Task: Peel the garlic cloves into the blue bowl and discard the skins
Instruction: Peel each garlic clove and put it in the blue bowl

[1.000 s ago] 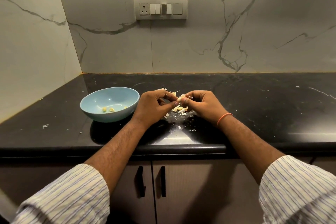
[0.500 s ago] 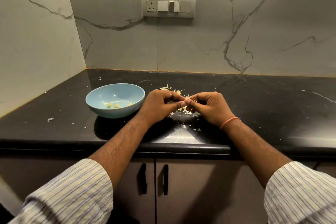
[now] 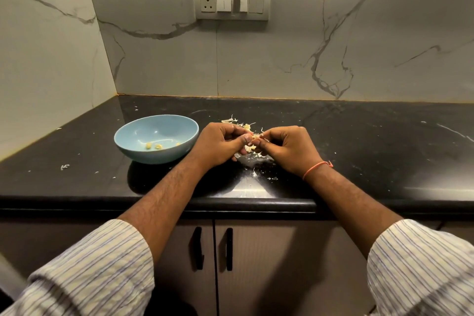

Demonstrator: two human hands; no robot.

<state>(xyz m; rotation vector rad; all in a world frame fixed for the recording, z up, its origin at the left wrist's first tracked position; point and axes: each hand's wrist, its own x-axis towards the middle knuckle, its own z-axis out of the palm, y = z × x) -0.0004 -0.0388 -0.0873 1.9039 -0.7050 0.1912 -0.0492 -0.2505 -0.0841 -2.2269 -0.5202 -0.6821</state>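
The garlic clove (image 3: 255,137) sits right between the two hands, pinched by the tips of both. It is too small to tell which way it points. The left hand (image 3: 220,145) and right hand (image 3: 287,147) have curled fingers and almost touch. The blue bowl (image 3: 156,138) is just left of the left hand, with a few peeled cloves (image 3: 154,146) inside. Nothing stands between hand and bowl. Loose skins (image 3: 238,122) lie on the black counter (image 3: 359,141), under and behind the hands.
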